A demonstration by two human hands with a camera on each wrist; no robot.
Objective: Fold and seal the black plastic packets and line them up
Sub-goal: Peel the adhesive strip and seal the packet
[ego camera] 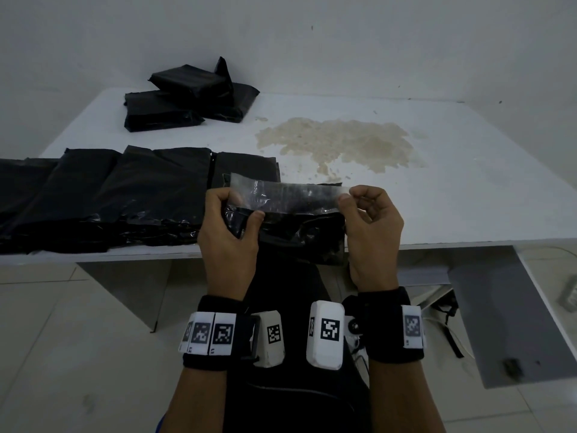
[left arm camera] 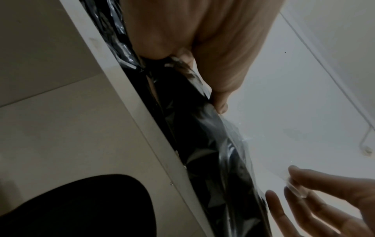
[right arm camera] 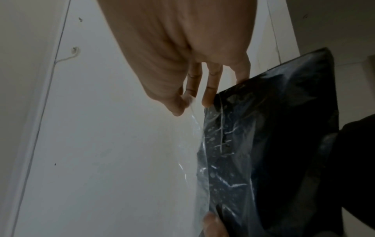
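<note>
A black plastic packet (ego camera: 299,232) hangs over the table's near edge, held up between both hands. My left hand (ego camera: 231,223) grips its left end, thumb on top. My right hand (ego camera: 368,220) pinches the right end of a clear adhesive strip (ego camera: 287,195) stretched across the packet's top. In the left wrist view the packet (left arm camera: 192,128) runs along the table edge under my left fingers (left arm camera: 221,102). In the right wrist view thumb and forefinger pinch the clear strip (right arm camera: 194,128) beside the packet (right arm camera: 274,128). A row of black packets (ego camera: 125,195) lies at the left.
A loose pile of black packets (ego camera: 187,98) sits at the back left of the white table (ego camera: 468,182). A brownish stain (ego camera: 337,142) marks the table's middle. A grey shelf (ego camera: 499,314) juts out under the table's right side.
</note>
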